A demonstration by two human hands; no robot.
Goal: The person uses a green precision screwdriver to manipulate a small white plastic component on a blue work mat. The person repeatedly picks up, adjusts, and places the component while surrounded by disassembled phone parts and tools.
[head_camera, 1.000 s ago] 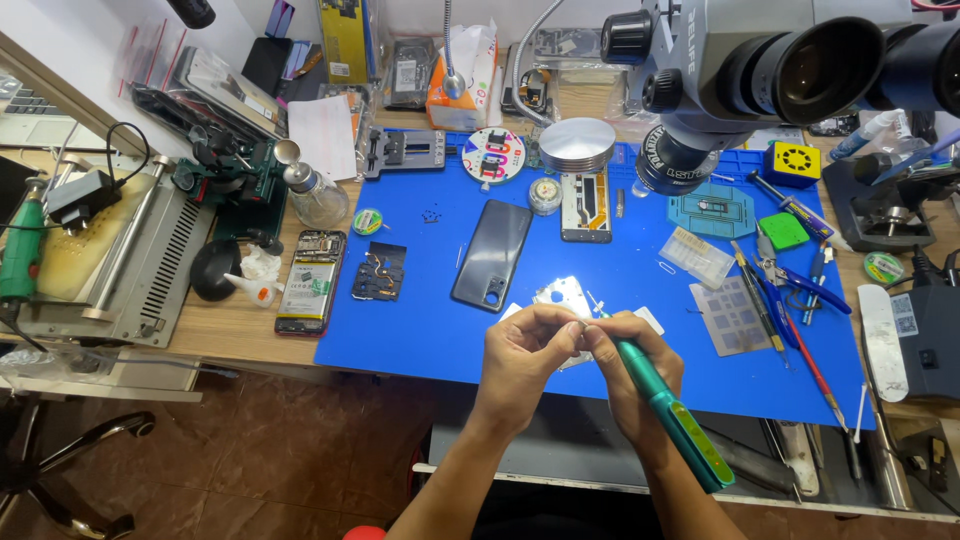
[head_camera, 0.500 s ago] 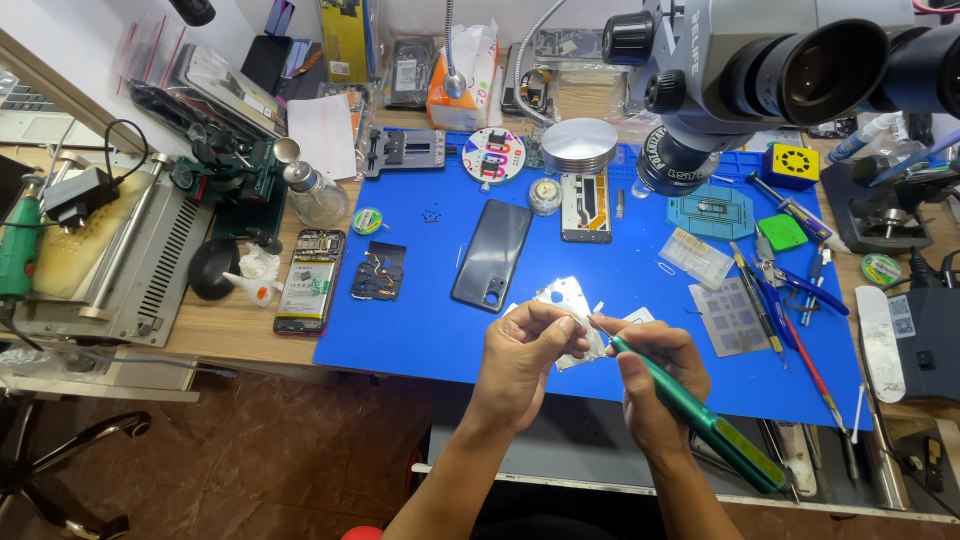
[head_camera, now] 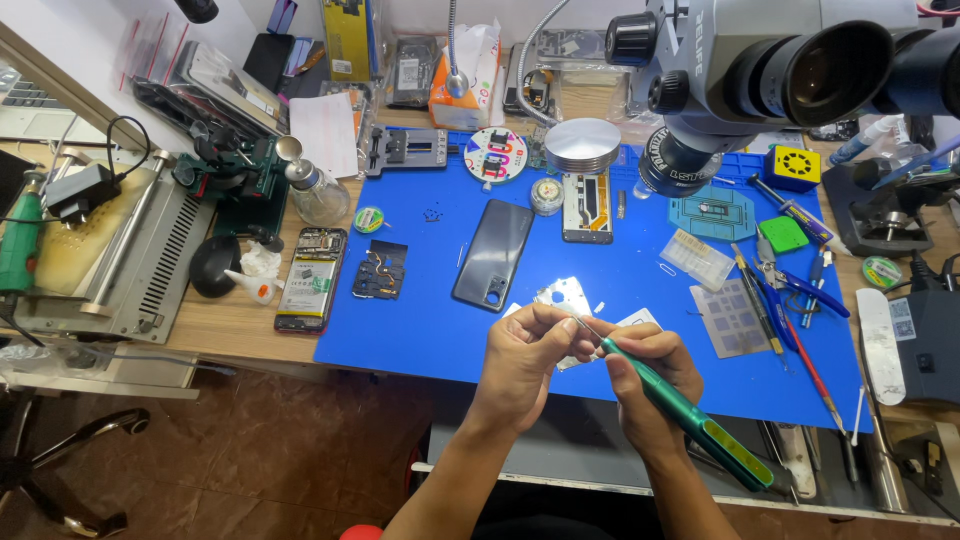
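My right hand [head_camera: 650,380] grips a green pen-shaped screwdriver [head_camera: 690,420], its thin metal tip pointing up-left. My left hand [head_camera: 530,355] pinches that tip with fingers closed around it. Both hands hover over the near edge of the blue work mat [head_camera: 420,320]. A thin silvery metal plate [head_camera: 562,294] lies on the mat just beyond my fingers. A dark phone back cover [head_camera: 493,254] lies face down at the mat's middle.
An opened phone [head_camera: 312,279] and a small dark board [head_camera: 381,270] lie left of the cover. A microscope [head_camera: 760,80] hangs at the top right. Tweezers and tools [head_camera: 790,300] lie right. A grey machine [head_camera: 110,260] stands left.
The screwdriver's rear end swung slightly as my hands shifted; my left fingers stayed at its tip, over the same spot of the mat.
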